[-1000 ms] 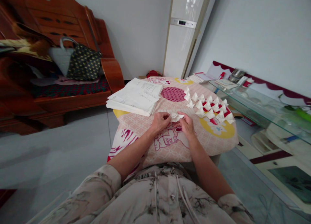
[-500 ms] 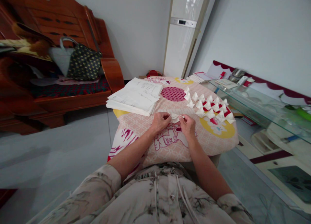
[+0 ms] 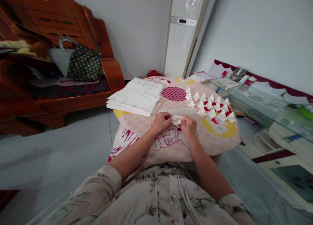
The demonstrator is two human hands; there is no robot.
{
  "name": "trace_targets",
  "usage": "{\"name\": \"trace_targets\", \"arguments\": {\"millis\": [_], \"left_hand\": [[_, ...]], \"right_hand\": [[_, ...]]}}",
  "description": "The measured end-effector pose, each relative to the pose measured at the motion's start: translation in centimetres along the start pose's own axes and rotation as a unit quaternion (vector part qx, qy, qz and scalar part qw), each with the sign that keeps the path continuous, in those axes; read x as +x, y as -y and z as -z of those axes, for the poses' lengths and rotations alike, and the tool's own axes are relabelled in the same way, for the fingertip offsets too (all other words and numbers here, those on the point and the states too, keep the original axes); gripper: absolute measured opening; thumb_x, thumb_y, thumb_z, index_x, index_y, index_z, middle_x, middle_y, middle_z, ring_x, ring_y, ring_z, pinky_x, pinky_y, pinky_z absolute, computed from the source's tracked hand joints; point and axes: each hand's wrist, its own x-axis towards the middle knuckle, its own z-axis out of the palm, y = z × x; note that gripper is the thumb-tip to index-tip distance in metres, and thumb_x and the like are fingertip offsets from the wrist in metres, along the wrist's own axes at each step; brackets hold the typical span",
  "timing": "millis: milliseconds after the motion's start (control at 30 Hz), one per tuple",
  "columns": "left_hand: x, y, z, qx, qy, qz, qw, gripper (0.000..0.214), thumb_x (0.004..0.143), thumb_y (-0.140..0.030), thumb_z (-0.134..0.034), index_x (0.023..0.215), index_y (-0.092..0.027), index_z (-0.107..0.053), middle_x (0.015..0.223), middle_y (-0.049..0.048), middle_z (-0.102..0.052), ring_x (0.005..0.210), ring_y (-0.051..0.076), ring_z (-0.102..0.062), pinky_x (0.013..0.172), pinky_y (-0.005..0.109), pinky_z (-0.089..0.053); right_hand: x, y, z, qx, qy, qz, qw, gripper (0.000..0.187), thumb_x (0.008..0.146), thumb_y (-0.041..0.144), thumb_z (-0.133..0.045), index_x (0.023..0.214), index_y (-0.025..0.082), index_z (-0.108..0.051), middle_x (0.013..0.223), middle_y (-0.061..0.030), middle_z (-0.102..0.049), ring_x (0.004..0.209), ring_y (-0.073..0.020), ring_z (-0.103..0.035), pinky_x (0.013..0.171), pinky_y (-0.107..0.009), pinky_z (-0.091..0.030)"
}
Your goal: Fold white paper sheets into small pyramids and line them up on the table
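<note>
A small piece of white folded paper point(image 3: 177, 119) sits between my two hands, just above the patterned pink cloth point(image 3: 171, 147) that covers the table. My left hand point(image 3: 160, 121) pinches its left end with closed fingers. The fingers of my right hand point(image 3: 188, 126) are closed on its right end. Several finished white folded paper shapes point(image 3: 210, 108) lie in rows on the cloth to the right of my hands. A stack of white printed sheets point(image 3: 136, 97) rests on the table's far left corner.
A wooden bench point(image 3: 73, 72) with a dark patterned bag point(image 3: 83, 63) stands to the left. A tall white appliance point(image 3: 180, 36) is at the back wall. A glass-topped low cabinet point(image 3: 264, 107) with cups and papers runs along the right. Grey floor lies on the left.
My right hand has drawn slightly back toward me and the paper piece between the hands has been turned and folded smaller. The left hand has barely moved.
</note>
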Motion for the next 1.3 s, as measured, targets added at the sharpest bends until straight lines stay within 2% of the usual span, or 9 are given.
{"name": "trace_targets", "arguments": {"millis": [267, 433, 600, 700, 833, 967, 1100, 1200, 1300], "left_hand": [[0.0, -0.2, 0.2, -0.001, 0.006, 0.010, 1.000, 0.024, 0.083, -0.025, -0.058, 0.083, -0.011, -0.077, 0.068, 0.0041, -0.071, 0.061, 0.014, -0.060, 0.057, 0.022, -0.042], [-0.1, 0.0, 0.0, -0.029, 0.009, 0.024, 0.999, 0.024, 0.083, -0.026, -0.058, 0.086, -0.012, -0.077, 0.065, 0.0036, -0.070, 0.061, 0.014, -0.062, 0.056, 0.022, -0.043], [0.2, 0.6, 0.0, -0.025, 0.009, 0.059, 0.998, 0.025, 0.085, -0.029, -0.057, 0.076, -0.013, -0.074, 0.057, 0.0023, -0.066, 0.053, 0.013, -0.058, 0.052, 0.021, -0.040], [0.2, 0.8, 0.2, -0.012, 0.010, 0.074, 0.997, 0.037, 0.089, -0.040, -0.055, 0.068, -0.014, -0.070, 0.051, 0.0017, -0.062, 0.047, 0.012, -0.054, 0.050, 0.022, -0.038], [0.3, 0.9, 0.5, 0.011, -0.002, 0.071, 0.997, 0.050, 0.094, -0.051, -0.048, 0.066, -0.015, -0.067, 0.050, 0.0025, -0.061, 0.050, 0.014, -0.057, 0.053, 0.024, -0.039], [0.6, 1.2, 0.9, 0.059, -0.071, 0.047, 0.995, 0.052, 0.098, -0.050, -0.042, 0.081, -0.013, -0.075, 0.073, 0.0083, -0.073, 0.073, 0.019, -0.066, 0.066, 0.027, -0.045], [0.7, 1.4, 1.2, 0.052, -0.104, 0.033, 0.993, 0.046, 0.098, -0.046, -0.044, 0.096, -0.013, -0.077, 0.096, 0.0108, -0.076, 0.082, 0.020, -0.067, 0.075, 0.028, -0.047], [0.6, 1.3, 1.1, 0.065, -0.079, 0.023, 0.994, 0.031, 0.089, -0.039, -0.060, 0.097, -0.015, -0.078, 0.098, 0.0096, -0.075, 0.075, 0.017, -0.064, 0.074, 0.027, -0.048], [0.5, 1.1, 0.9, 0.081, -0.045, 0.011, 0.996, 0.023, 0.084, -0.030, -0.065, 0.097, -0.015, -0.078, 0.101, 0.0087, -0.074, 0.075, 0.016, -0.063, 0.074, 0.027, -0.049]], "right_hand": [[0.0, 0.0, -0.1, 0.017, -0.021, -0.007, 1.000, 0.041, 0.088, 0.033, -0.047, 0.049, 0.022, -0.045, 0.047, -0.0001, -0.044, 0.050, -0.0132, -0.029, 0.053, -0.031, -0.022], [0.0, -0.1, -0.1, 0.015, -0.033, -0.012, 0.999, 0.037, 0.082, 0.031, -0.047, 0.047, 0.023, -0.039, 0.045, 0.0008, -0.039, 0.050, -0.0128, -0.027, 0.052, -0.031, -0.022], [0.2, 0.1, 0.3, 0.056, 0.012, -0.022, 0.998, 0.043, 0.082, 0.043, -0.049, 0.048, 0.024, -0.032, 0.045, 0.0029, -0.035, 0.049, -0.0119, -0.030, 0.052, -0.029, -0.025], [0.3, 0.3, 0.6, 0.103, 0.015, -0.035, 0.994, 0.039, 0.083, 0.047, -0.053, 0.053, 0.022, -0.046, 0.051, 0.0010, -0.048, 0.053, -0.0138, -0.042, 0.056, -0.028, -0.034], [0.3, 0.4, 0.8, 0.190, 0.008, -0.078, 0.979, 0.027, 0.081, 0.040, -0.055, 0.081, 0.017, -0.070, 0.066, -0.0035, -0.066, 0.063, -0.0185, -0.058, 0.060, -0.028, -0.045], [0.3, 0.3, 0.8, 0.224, 0.005, -0.101, 0.969, 0.032, 0.080, 0.033, -0.051, 0.093, 0.014, -0.074, 0.069, -0.0051, -0.069, 0.060, -0.0188, -0.061, 0.057, -0.028, -0.048], [0.3, 0.2, 1.0, 0.205, 0.021, -0.052, 0.977, 0.035, 0.078, 0.026, -0.049, 0.098, 0.014, -0.076, 0.068, -0.0045, -0.070, 0.059, -0.0182, -0.060, 0.059, -0.029, -0.049], [0.2, 0.3, 1.0, 0.175, 0.049, 0.016, 0.983, 0.039, 0.077, 0.021, -0.048, 0.102, 0.016, -0.077, 0.076, -0.0057, -0.074, 0.064, -0.0190, -0.063, 0.066, -0.030, -0.051], [0.3, 0.2, 0.9, 0.131, 0.073, 0.057, 0.987, 0.038, 0.076, 0.016, -0.048, 0.099, 0.017, -0.078, 0.083, -0.0080, -0.077, 0.070, -0.0203, -0.066, 0.071, -0.031, -0.051]]}}
